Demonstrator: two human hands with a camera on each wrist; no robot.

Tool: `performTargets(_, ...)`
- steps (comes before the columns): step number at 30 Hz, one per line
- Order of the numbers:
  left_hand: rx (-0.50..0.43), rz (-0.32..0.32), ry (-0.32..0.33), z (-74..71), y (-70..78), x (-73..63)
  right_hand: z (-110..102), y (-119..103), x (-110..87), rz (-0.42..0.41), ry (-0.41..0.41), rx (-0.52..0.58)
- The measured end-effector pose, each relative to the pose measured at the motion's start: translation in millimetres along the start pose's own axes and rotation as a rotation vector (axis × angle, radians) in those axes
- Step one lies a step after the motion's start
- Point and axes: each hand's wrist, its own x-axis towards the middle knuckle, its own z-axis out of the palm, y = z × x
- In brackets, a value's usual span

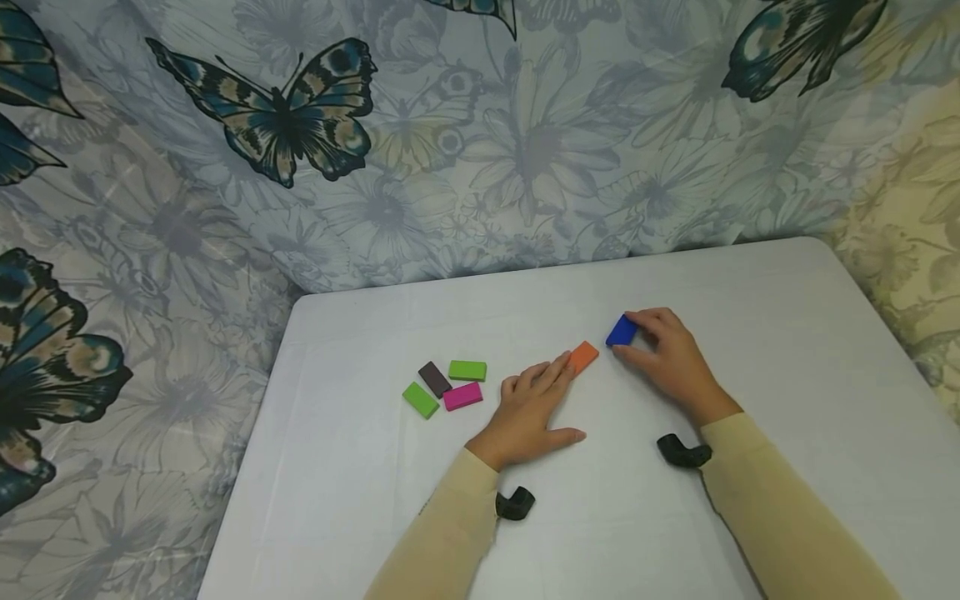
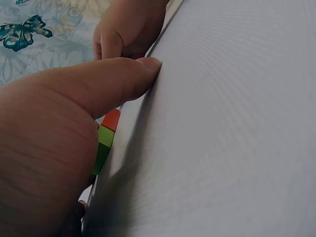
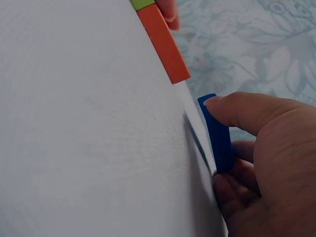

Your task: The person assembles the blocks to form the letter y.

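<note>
In the head view a blue block [image 1: 622,331] is pinched between the thumb and fingers of my right hand [image 1: 671,362]. The right wrist view shows the blue block [image 3: 217,136] tilted, apart from the orange block [image 3: 164,47]. My left hand [image 1: 528,412] lies with fingers fairly straight, their tips touching the orange block [image 1: 584,358], thumb spread to the side. Against the orange block's other end sits a green block [image 3: 143,4], also partly visible as a green block [image 2: 102,145] behind the left thumb in the left wrist view; from the head that hand hides it.
Left of the left hand lie two green blocks [image 1: 468,371] [image 1: 421,400], a dark brown block [image 1: 435,379] and a magenta block [image 1: 462,396]. They rest on a white table [image 1: 337,517]. Butterfly-patterned cloth [image 1: 450,192] hangs behind the table's far edge.
</note>
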Motion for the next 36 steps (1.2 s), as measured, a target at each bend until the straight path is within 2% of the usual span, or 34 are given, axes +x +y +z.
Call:
performTargets(13,0.01,0.007,0.001,-0.9,0.6,2.1,10,-2,14.7,0.016,-0.034,-0.041)
performTargets(22,0.019,-0.002,-0.005,1.1,-1.4,1.7,10,-5,11.1,0.013,-0.028,0.023)
performTargets(36,0.012,-0.007,-0.016,-0.3,0.5,1.9,10,-1,8.8,0.021,-0.031,0.025)
